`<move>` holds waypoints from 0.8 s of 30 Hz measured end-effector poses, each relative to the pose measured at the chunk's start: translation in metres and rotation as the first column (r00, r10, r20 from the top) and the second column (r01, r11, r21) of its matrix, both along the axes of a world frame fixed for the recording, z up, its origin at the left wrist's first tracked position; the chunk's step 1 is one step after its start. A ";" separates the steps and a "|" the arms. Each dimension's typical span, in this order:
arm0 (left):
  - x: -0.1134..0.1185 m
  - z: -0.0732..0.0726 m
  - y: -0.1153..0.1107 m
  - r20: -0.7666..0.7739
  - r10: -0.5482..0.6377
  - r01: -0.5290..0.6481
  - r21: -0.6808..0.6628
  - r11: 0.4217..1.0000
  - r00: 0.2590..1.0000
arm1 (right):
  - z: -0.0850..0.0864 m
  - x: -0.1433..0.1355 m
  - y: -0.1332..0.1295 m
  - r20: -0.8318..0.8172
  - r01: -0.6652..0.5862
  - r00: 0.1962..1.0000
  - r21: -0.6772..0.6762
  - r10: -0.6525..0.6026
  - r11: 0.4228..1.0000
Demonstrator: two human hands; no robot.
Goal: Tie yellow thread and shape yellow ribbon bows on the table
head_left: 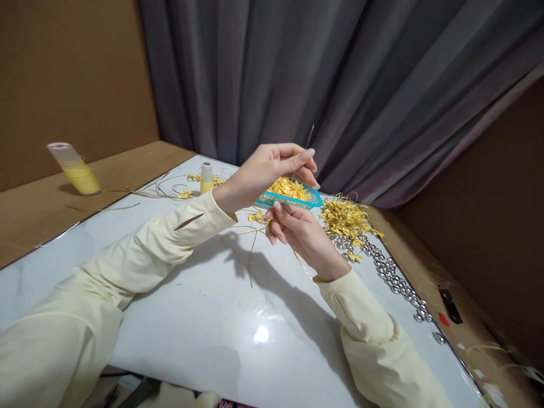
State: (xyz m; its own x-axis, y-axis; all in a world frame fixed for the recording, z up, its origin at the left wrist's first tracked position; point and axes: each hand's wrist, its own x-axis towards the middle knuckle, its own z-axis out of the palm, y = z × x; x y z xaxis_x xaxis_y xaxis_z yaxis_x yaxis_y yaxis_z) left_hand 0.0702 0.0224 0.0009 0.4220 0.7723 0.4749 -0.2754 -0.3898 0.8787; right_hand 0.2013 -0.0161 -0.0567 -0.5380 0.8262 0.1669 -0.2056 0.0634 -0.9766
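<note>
Head-worn view; forward (and down)

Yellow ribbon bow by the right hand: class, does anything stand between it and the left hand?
Nothing visible blocks the gap between the left hand, gripping a needle-like tool, and the yellow ribbon bow; the turquoise basket sits behind.

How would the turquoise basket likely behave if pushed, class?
The turquoise basket is probably light, given its perforated wall. Its low, wide shape suggests sliding rather than tipping. The loose-looking yellow pieces heaped inside could spill if jolted.
</note>
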 end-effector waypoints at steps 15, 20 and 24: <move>-0.069 0.034 0.017 0.264 0.162 -0.143 -0.088 0.986 0.951 | 0.007 0.023 -0.029 -0.032 -0.123 0.992 -0.157 0.119 0.980; -0.089 0.033 0.006 0.162 0.321 -0.308 -0.098 0.946 0.933 | 0.000 0.034 -0.044 0.099 -0.086 0.990 -0.184 0.105 0.979; -0.109 0.018 -0.010 -0.107 0.440 -0.451 -0.122 0.884 0.892 | -0.007 0.042 -0.052 0.204 -0.024 0.977 -0.206 0.067 0.978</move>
